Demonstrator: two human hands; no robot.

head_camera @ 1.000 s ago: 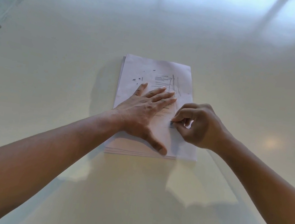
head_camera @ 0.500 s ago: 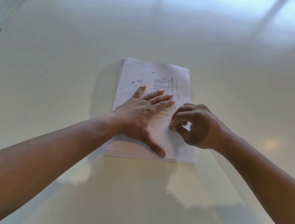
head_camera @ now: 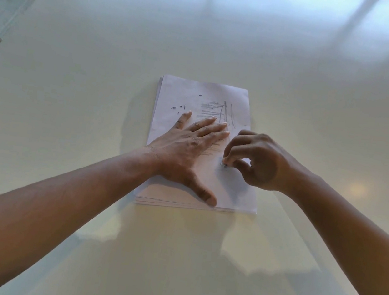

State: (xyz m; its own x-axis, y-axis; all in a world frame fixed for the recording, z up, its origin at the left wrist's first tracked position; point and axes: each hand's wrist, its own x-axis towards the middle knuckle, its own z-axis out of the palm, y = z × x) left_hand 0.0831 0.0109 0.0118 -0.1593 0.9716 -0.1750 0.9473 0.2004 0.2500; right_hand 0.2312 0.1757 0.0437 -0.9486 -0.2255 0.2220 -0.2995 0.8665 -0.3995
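The stack of paper [head_camera: 204, 91] is pressed flat to the white surface [head_camera: 90, 97] by the left hand [head_camera: 188, 151]. Its fingers are laid out straight and slightly fanned across the top sheet, with the thumb [head_camera: 206, 196] spread wide toward the sheet's near edge. No grip is taken there; only the palm and straight fingers are rested on the page.

Just beside it, on the thumb side, the right hand [head_camera: 256, 161] is seen curled, and a small dark item [head_camera: 223, 164] is pinched between its thumb and fingertips. The item is held down against the top sheet, right where a grey smudge is shown on the paper. What the item is cannot be told: it is too small and mostly hidden by the fingers.

Beyond the left hand's fingertips, pencil scribbles [head_camera: 215, 110] are seen on the page, a block of short horizontal strokes crossed by a few long upright lines. A handful of small dark specks [head_camera: 176, 107] is scattered just beside the little finger's tip. The whole stack is found beneath both hands, its sheets slightly uneven along the near edge. Both bare forearms are stretched over the glossy surface.
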